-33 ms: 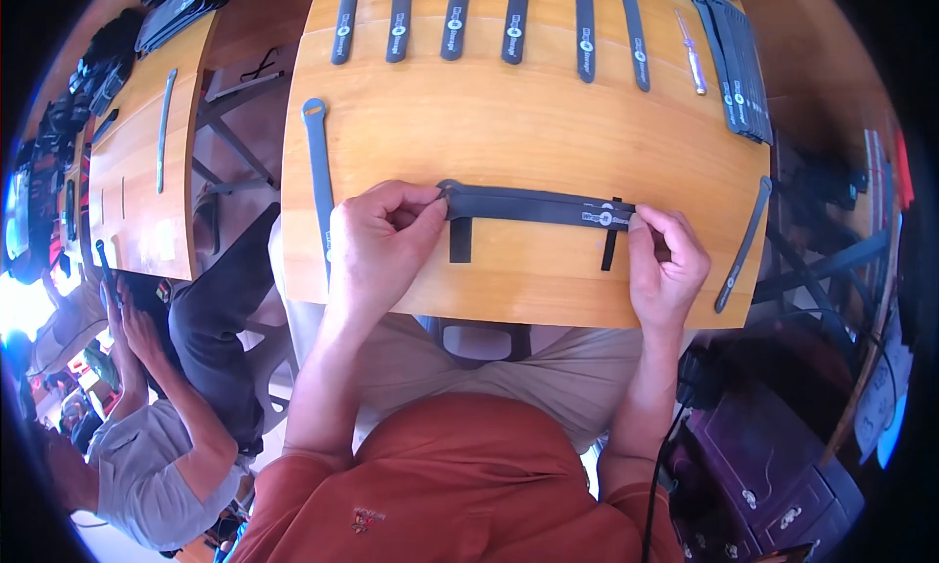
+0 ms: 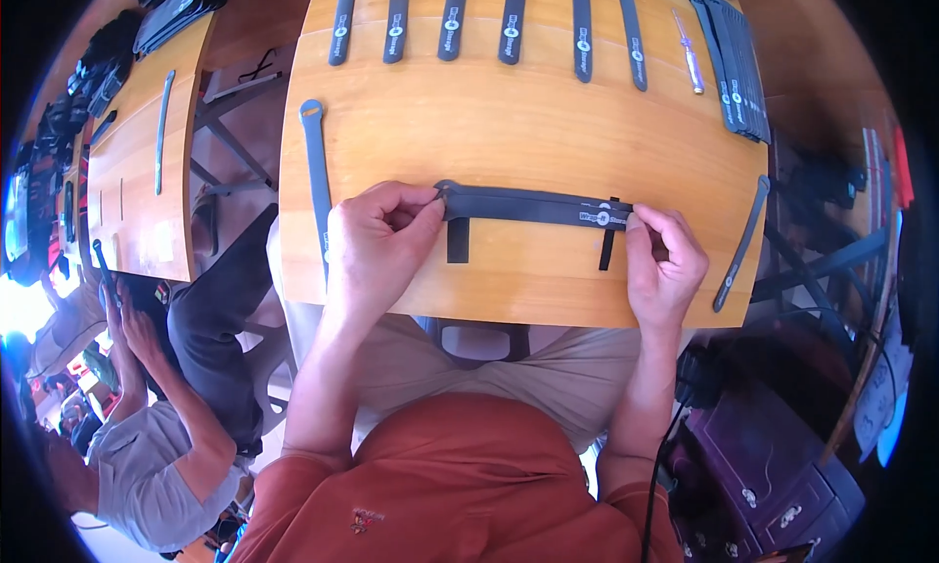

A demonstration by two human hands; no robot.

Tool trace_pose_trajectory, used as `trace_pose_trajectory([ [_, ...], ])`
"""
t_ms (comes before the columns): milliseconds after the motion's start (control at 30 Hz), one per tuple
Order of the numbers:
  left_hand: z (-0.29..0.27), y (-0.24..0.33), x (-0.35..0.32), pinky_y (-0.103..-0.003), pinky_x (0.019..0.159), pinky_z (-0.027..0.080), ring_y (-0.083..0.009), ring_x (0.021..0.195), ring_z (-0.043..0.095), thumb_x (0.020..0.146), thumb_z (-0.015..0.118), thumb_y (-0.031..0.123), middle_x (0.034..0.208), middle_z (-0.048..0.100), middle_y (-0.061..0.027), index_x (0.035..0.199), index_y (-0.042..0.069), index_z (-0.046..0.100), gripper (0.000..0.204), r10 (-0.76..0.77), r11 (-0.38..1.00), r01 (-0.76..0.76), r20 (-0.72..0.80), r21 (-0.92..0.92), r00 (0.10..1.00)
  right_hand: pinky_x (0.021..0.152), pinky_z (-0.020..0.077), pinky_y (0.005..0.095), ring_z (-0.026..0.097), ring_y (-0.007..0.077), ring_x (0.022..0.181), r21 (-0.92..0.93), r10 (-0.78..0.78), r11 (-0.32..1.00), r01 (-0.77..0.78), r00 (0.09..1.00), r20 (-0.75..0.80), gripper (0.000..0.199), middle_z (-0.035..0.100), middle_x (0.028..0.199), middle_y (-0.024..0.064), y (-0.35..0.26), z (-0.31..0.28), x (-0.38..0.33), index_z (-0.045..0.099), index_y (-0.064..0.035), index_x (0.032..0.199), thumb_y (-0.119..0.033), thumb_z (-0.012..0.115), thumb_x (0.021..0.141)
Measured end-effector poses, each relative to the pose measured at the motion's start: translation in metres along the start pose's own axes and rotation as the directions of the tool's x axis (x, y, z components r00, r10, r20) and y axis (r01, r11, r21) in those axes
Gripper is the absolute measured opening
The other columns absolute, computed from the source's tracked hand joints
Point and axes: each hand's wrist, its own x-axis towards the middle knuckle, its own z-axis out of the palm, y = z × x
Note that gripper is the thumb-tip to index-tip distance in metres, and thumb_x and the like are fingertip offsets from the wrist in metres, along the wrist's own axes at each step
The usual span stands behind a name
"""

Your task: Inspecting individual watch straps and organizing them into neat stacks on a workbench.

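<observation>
A dark grey strap (image 2: 528,206) with pale lettering is stretched level between my two hands, close to the table's near edge. At its left end, my left hand (image 2: 381,245) pinches the strap between thumb and fingertips. My right hand (image 2: 665,260) grips the other end, next to the pale print. The strap looks folded along itself, with two layers showing. Under it, two black marks or tape strips lie on the tabletop: a wider one (image 2: 458,242) near my left hand and a narrower one (image 2: 606,250) near my right.
Several similar straps (image 2: 511,35) lie in a row along the table's far side. Single straps rest at the left (image 2: 315,157) and right (image 2: 743,245) edges. A screwdriver (image 2: 691,59) lies beside a strap stack (image 2: 738,84). A co-worker (image 2: 161,446) sits at the left.
</observation>
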Motion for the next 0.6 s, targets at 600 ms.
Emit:
trace_pose_trajectory([
  [600, 0.0015, -0.0039, 0.0009, -0.018, 0.054, 0.046, -0.0026, 0.06, 0.059, 0.093, 0.075, 0.002, 0.071, 0.068, -0.0008, 0.098, -0.005, 0.075, 0.008, 0.053, 0.998, -0.053, -0.006, 0.045, 0.999, 0.055, 0.048, 0.0261, 0.064, 0.0153, 0.062, -0.111, -0.045, 0.993, 0.045, 0.999, 0.0, 0.012, 0.065, 0.077, 0.0108, -0.0047, 0.0003, 0.001, 0.071, 0.0051, 0.096, 0.012, 0.07, 0.086],
])
